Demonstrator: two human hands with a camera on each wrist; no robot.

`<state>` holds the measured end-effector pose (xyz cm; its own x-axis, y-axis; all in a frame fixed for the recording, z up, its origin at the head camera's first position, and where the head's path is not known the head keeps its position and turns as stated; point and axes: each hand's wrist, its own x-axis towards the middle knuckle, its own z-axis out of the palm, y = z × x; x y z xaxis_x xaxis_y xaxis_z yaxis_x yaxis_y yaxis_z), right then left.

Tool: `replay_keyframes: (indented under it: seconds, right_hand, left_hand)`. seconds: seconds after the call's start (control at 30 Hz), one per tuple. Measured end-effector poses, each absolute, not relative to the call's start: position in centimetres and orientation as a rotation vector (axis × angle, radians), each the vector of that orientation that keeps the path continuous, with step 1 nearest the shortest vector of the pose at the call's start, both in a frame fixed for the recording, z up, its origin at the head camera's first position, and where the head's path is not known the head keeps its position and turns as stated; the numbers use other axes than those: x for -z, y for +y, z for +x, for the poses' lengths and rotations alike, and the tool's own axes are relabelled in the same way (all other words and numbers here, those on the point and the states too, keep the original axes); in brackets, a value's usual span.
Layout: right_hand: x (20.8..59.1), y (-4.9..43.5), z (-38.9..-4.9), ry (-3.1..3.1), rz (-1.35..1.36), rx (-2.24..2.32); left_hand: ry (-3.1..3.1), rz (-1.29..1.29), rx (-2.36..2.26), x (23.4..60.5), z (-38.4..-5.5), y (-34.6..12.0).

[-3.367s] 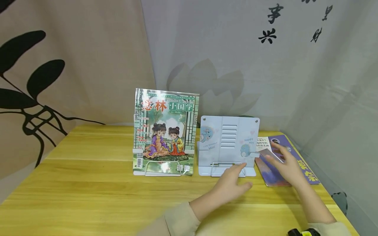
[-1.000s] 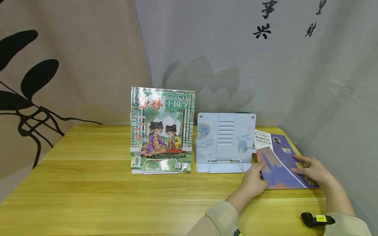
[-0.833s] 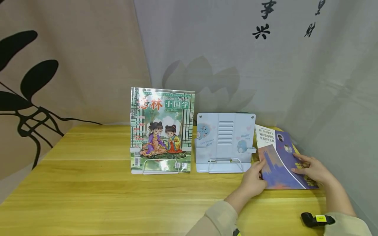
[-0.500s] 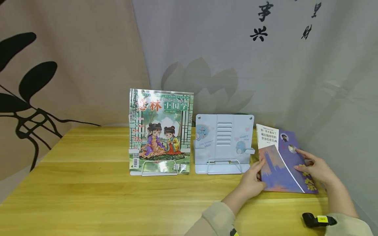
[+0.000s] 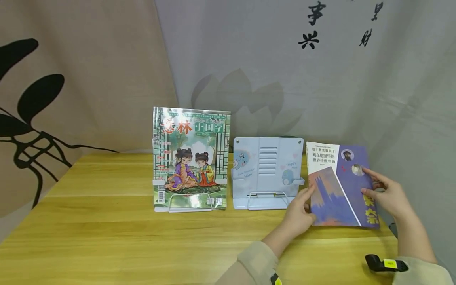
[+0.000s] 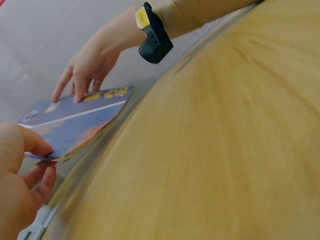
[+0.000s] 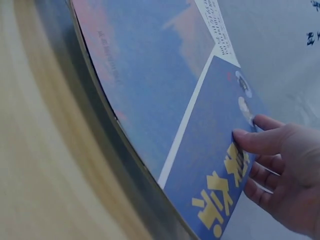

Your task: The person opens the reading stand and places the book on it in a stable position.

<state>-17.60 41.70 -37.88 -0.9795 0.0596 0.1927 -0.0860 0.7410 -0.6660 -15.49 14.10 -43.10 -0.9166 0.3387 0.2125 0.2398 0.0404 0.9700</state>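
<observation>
A purple book (image 5: 329, 208) with a white corner and a painted picture is held up at the right end of the table, tilted with its cover facing me. My left hand (image 5: 298, 213) pinches its left edge; in the left wrist view the thumb lies on the cover and fingers are underneath. At the right edge, my right hand (image 5: 392, 198) grips the book, thumb on the front by the yellow lettering (image 7: 215, 200) and other fingers partly behind. Just left of the book stands a pale blue book stand (image 5: 268, 166), bare, with a wire holder in front.
A green magazine (image 5: 192, 158) leans upright on another stand, left of the pale blue one. Behind the wooden table (image 5: 107, 221) hangs a grey curtain (image 5: 349, 87). The table's right edge runs close by the right forearm. A black wrist device (image 5: 386, 264) sits at the right cuff.
Both hands have reached the book, taken its two sides and raised it from lying flat to a steeper tilt. It has turned straighter, its cover now facing me more fully.
</observation>
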Motion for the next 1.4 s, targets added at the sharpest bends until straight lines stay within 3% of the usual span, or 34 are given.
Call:
replay_keyframes:
  seconds: [0.57,1.07,1.4]
  right_hand:
    - [34.9,36.9,-17.2,-2.429,0.110,-1.066]
    - [34.2,31.3,-17.4,-2.262,0.097,-1.123]
    - [33.1,27.4,-19.1,-2.077,0.190,-1.257]
  left_hand:
    - [2.355,0.671,-2.102,40.9,-17.0,9.7]
    - [2.560,0.881,-2.136,38.5,-19.0,4.0]
    - [2.749,0.875,-2.147,36.8,-20.1,1.1]
